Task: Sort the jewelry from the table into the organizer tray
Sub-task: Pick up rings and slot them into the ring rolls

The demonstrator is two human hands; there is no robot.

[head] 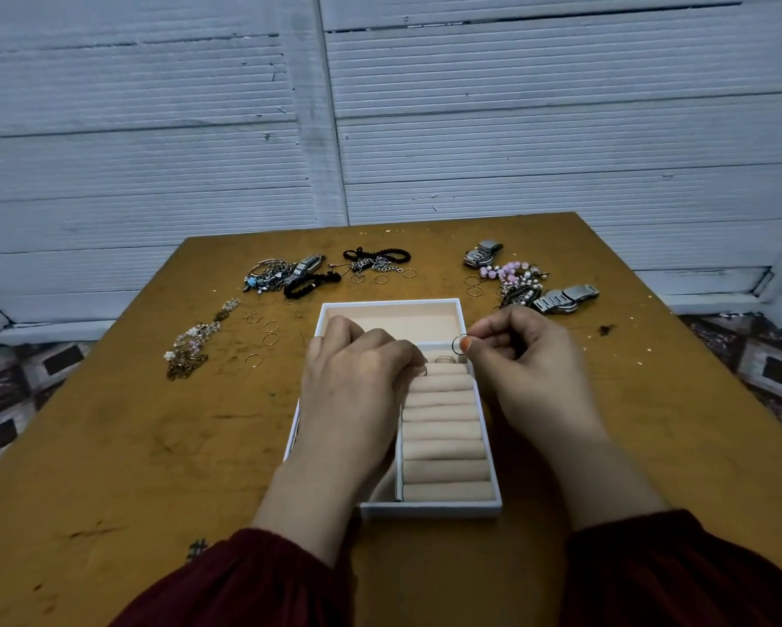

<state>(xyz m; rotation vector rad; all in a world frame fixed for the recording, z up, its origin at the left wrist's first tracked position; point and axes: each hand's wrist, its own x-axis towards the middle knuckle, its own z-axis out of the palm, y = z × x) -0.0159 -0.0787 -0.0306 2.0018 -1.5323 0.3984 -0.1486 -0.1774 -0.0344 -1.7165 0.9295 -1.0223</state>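
- At the centre of the worktop (131, 445), the organizer tray (429, 508) is being borne lengthwise. It is white-walled and beige-lined, and its right side is being filled by ring rolls (443, 427).
- A thin ring (459, 344) is being pinched by the right grip (529, 355) between thumb and forefinger. It is being held just above the far end of the rolls, at the tray's right wall.
- The left grip (357, 368) is being held curled over the tray's left side, fingertips down at the far rolls. A second ring (424, 371) is being touched or pinched there; cannot tell which.
- A third ring (444, 358) is being carried upright in a slot between the far rolls.
- Loose rings (262, 337), a beaded chain (194, 341), black cords (375, 255), pink beads (511, 271) and a metal watch (565, 298) are being borne by the worktop beyond and beside the tray.
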